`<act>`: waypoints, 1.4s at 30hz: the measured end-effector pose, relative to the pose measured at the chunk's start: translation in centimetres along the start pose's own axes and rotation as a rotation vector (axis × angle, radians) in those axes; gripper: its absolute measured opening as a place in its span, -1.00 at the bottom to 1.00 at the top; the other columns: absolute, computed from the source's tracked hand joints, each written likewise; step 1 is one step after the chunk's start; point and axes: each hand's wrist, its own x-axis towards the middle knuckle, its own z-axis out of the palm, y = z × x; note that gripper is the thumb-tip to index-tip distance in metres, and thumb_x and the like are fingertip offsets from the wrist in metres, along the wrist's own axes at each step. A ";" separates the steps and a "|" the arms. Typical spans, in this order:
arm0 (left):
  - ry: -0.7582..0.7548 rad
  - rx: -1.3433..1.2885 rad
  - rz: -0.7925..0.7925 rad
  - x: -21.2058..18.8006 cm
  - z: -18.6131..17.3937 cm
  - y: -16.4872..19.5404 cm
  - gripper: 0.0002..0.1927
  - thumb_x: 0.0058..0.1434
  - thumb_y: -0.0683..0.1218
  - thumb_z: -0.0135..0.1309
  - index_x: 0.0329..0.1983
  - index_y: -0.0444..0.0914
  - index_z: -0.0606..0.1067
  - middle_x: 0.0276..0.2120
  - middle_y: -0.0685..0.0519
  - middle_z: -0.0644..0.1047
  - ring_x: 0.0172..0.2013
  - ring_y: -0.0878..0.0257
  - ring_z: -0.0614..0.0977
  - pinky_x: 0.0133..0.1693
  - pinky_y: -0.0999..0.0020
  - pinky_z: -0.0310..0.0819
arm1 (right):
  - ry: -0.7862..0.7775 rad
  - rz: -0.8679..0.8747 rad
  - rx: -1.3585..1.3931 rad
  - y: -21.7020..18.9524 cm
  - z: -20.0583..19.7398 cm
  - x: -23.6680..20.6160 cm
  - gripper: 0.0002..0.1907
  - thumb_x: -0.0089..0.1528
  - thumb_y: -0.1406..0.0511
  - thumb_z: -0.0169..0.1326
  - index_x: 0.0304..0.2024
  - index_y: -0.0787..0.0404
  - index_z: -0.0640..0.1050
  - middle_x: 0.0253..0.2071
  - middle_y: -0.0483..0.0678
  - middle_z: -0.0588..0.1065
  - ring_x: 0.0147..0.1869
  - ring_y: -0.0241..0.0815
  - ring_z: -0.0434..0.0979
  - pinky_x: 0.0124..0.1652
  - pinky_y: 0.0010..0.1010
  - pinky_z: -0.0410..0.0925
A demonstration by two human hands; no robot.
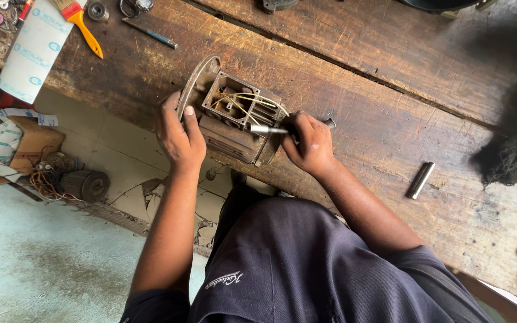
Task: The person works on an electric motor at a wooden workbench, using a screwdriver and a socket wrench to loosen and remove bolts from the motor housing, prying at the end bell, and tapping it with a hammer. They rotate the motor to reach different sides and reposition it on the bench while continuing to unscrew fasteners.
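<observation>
The rusty motor housing (234, 122) sits at the wooden workbench (390, 125) edge (heavy, rigid, best gripped by its rim), left hand (181, 137) clamped on the rim, right hand (309, 143) fingers closed round a metal tool (268, 129).

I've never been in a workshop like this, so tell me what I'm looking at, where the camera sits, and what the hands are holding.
The single picture comes from a camera on the person's head, looking down at their own two hands over a worn wooden bench. The left hand grips the side of a rusty motor housing, whose open box shows pale wires. The right hand holds a metal tool pointed into that box. Also on the bench: a small metal cylinder, a yellow-handled brush, a white roll and a dark tuft of fibres.
</observation>
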 end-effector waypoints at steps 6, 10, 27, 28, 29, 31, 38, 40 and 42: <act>0.010 0.019 0.003 -0.1 0.2 0.1 -0.74 0.54 -0.13 -0.07 0.21 -0.32 0.41 0.05 -0.13 0.53 0.05 -0.07 0.60 0.07 0.06 0.48 | -0.031 0.014 -0.076 0.5 -0.1 0.0 -0.79 0.19 0.40 0.17 -0.14 0.29 0.47 -0.28 0.09 0.49 -0.26 0.10 0.58 -0.29 -0.16 0.43; 0.017 0.040 0.000 -0.2 0.4 -0.1 -0.75 0.54 -0.13 -0.08 0.20 -0.32 0.41 0.03 -0.13 0.52 0.03 -0.06 0.60 0.04 0.08 0.49 | -0.064 0.032 0.045 1.0 -0.3 -0.1 -0.79 0.20 0.40 0.10 -0.13 0.30 0.44 -0.27 0.07 0.51 -0.26 0.02 0.62 -0.29 -0.21 0.48; 0.022 0.067 0.001 -0.2 0.6 -0.4 -0.75 0.55 -0.10 -0.07 0.19 -0.31 0.42 0.03 -0.13 0.53 0.03 -0.07 0.59 0.04 0.05 0.48 | -0.048 0.015 -0.076 0.2 -0.6 0.5 -0.77 0.19 0.36 0.19 -0.12 0.27 0.48 -0.29 0.09 0.52 -0.26 0.10 0.60 -0.30 -0.14 0.44; 0.025 0.067 0.002 -0.2 0.7 -0.4 -0.75 0.55 -0.10 -0.07 0.19 -0.31 0.42 0.03 -0.14 0.53 0.03 -0.07 0.59 0.04 0.05 0.48 | -0.048 0.031 -0.054 0.2 -0.5 0.5 -0.78 0.19 0.36 0.18 -0.13 0.27 0.47 -0.29 0.08 0.52 -0.26 0.09 0.60 -0.30 -0.15 0.44; 0.030 0.069 0.006 -0.2 0.6 -0.4 -0.75 0.55 -0.10 -0.07 0.19 -0.31 0.42 0.03 -0.14 0.53 0.03 -0.08 0.59 0.04 0.05 0.48 | -0.046 0.046 -0.032 0.2 -0.5 0.5 -0.78 0.20 0.36 0.17 -0.14 0.26 0.46 -0.29 0.07 0.52 -0.26 0.07 0.60 -0.30 -0.16 0.45; 0.027 0.067 -0.005 -0.2 0.6 -0.5 -0.74 0.55 -0.10 -0.07 0.19 -0.31 0.41 0.03 -0.14 0.52 0.02 -0.08 0.59 0.03 0.06 0.48 | -0.058 0.038 -0.042 0.1 -0.5 0.4 -0.77 0.17 0.36 0.17 -0.17 0.27 0.46 -0.30 0.08 0.51 -0.28 0.09 0.60 -0.31 -0.15 0.44; 0.027 0.072 0.000 -0.2 0.8 -0.8 -0.74 0.56 -0.08 -0.09 0.18 -0.30 0.42 0.01 -0.12 0.52 0.01 -0.05 0.59 0.02 0.06 0.47 | -0.026 0.041 -0.063 0.0 -0.3 0.5 -0.78 0.20 0.36 0.17 -0.13 0.26 0.47 -0.25 0.09 0.51 -0.23 0.13 0.59 -0.28 -0.14 0.44; 0.025 0.087 0.007 -0.2 0.9 -0.9 -0.74 0.57 -0.07 -0.10 0.19 -0.30 0.41 0.01 -0.12 0.52 0.02 -0.05 0.59 0.01 0.07 0.48 | -0.069 0.070 -0.030 0.1 -0.2 0.4 -0.77 0.19 0.36 0.15 -0.13 0.28 0.45 -0.26 0.08 0.51 -0.25 0.05 0.61 -0.29 -0.18 0.45; 0.017 0.087 -0.001 -0.3 0.9 -1.0 -0.73 0.57 -0.07 -0.10 0.20 -0.31 0.41 0.00 -0.12 0.52 0.01 -0.03 0.59 0.00 0.08 0.48 | -0.080 0.075 -0.041 0.2 -0.1 0.3 -0.76 0.19 0.36 0.14 -0.11 0.29 0.45 -0.26 0.09 0.51 -0.25 0.04 0.61 -0.29 -0.18 0.45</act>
